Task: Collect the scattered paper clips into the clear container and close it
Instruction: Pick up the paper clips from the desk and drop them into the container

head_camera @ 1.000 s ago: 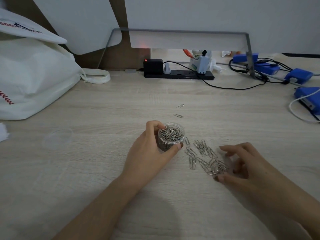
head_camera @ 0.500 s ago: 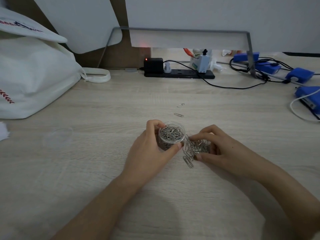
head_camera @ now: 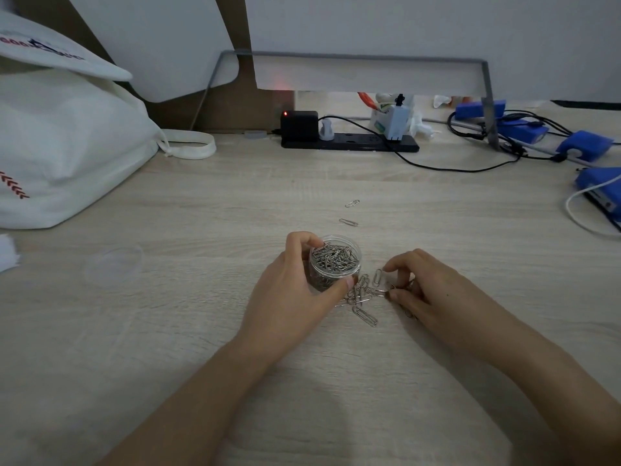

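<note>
On the table (head_camera: 201, 203), the container (head_camera: 335, 262) stands in the middle with the left hand (head_camera: 295, 294) around its left side, the loose clips (head_camera: 361, 292) lie just right of it, partly under the curled fingers of the right hand (head_camera: 426, 287), two single clips (head_camera: 348, 222) lie behind it, and the lid (head_camera: 114, 265) lies well to the left, before the bag (head_camera: 67, 146).

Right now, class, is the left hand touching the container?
Touching. The head view shows the left hand gripping the container: the thumb presses its near wall and the fingers curl against its far rim, with no gap.
</note>
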Demonstrator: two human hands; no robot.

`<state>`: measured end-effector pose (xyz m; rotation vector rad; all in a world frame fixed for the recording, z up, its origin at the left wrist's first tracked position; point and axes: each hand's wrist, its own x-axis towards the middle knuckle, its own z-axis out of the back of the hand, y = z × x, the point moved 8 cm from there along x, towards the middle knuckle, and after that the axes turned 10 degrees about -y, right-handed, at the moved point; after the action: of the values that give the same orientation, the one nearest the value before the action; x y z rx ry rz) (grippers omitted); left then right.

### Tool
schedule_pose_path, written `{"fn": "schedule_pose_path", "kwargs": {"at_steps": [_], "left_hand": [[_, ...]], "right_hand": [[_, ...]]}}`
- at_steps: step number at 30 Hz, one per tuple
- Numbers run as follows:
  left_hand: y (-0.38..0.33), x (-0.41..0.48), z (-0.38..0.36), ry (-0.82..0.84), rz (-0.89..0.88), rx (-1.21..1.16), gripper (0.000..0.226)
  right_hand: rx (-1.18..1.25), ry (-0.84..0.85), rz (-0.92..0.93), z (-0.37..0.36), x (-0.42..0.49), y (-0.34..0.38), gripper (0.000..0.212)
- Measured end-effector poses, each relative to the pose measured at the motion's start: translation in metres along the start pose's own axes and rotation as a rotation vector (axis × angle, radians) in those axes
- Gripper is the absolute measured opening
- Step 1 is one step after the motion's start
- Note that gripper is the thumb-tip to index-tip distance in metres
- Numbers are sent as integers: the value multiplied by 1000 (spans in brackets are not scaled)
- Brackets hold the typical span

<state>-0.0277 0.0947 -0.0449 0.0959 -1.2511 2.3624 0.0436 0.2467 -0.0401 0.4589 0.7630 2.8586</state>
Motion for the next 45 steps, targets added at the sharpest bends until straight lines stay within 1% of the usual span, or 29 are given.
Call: {"fn": "schedule_pose_path", "kwargs": {"at_steps": [4, 7, 9, 10, 12, 13, 14, 15, 18, 21, 26, 30, 34, 40, 42, 45], "left_hand": [[0, 0, 0, 2, 1, -9, 49], [1, 0, 0, 3, 1, -5, 50], [1, 0, -1, 8, 2, -2, 50], [1, 0, -1, 7, 2, -1, 50], [1, 1, -1, 5, 0, 0, 50], [1, 0, -1, 4, 0, 0, 50], [1, 0, 0, 1, 1, 0, 50], [1, 0, 0, -1, 2, -1, 50], [1, 1, 0, -4, 3, -3, 49], [1, 1, 0, -2, 5, -8, 49], [1, 0, 0, 1, 4, -9, 49], [1, 0, -1, 8, 12, -6, 49], [2, 0, -1, 17, 16, -12, 49], [3, 0, -1, 29, 21, -12, 48], [2, 0, -1, 35, 16, -12, 46], [1, 0, 0, 29, 13, -12, 43]], "right_hand": [[31, -19, -13, 2, -3, -1, 19], [57, -10, -71, 9, -5, -6, 22], [46, -14, -81, 18, -6, -10, 34], [48, 9, -85, 20, -7, -10, 43], [37, 102, -76, 16, -10, -9, 62], [12, 155, -59, 11, -12, -9, 65], [-6, 188, -40, 7, -13, -8, 63], [-8, 194, -29, 5, -12, -9, 55], [42, 139, -28, 7, -8, -11, 30], [80, 107, -22, 9, -6, -11, 18], [-28, 80, 17, 8, -5, -4, 18], [-176, 73, 32, 5, -6, 6, 4], [-244, 68, 14, 2, -7, 10, 8], [-110, 31, -36, 7, -9, 3, 6], [16, 18, -101, 11, -7, -3, 7], [270, 32, -208, 14, -6, -7, 8]]}}
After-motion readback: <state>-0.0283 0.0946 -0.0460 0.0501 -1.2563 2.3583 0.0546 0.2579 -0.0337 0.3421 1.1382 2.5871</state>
